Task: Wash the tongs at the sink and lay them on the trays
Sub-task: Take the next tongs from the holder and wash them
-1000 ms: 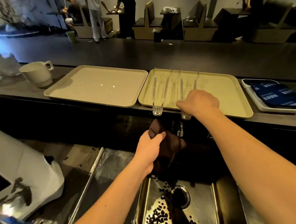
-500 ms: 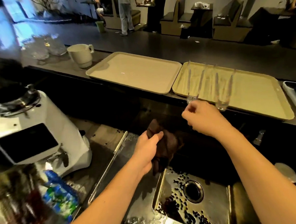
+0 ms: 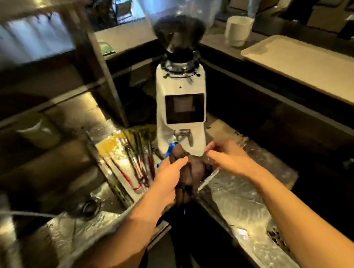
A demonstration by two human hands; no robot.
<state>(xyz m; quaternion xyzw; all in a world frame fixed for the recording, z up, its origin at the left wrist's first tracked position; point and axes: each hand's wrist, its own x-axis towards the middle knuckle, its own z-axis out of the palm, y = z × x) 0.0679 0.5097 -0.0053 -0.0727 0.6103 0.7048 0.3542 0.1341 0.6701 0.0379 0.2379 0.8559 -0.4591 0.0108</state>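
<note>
— Where are the tongs?

— A bundle of long, thin utensils lies on the wet steel counter, just left of the grinder's foot. Some have red parts. They are too blurred to say for sure that they are tongs.

— And relative to the hands?

— Just beside the left hand, on its left and apart from it. The right hand is further off, on the far side of the cloth.

— What are the hands doing?

— The left is clenched round a dark brown cloth, soft and bunched, hanging down below the fist. The right has its fingers loosely curled toward the cloth; with the motion blur I cannot tell whether it holds anything.

— Around them?

— A white, boxy grinder with a dark square screen and a clear hopper stands right behind the hands. To the right, on the raised dark ledge, lies a flat beige tray with rounded corners, and beyond it stands a white cup. At the lower right, a corner of the sink shows dark specks.
</note>
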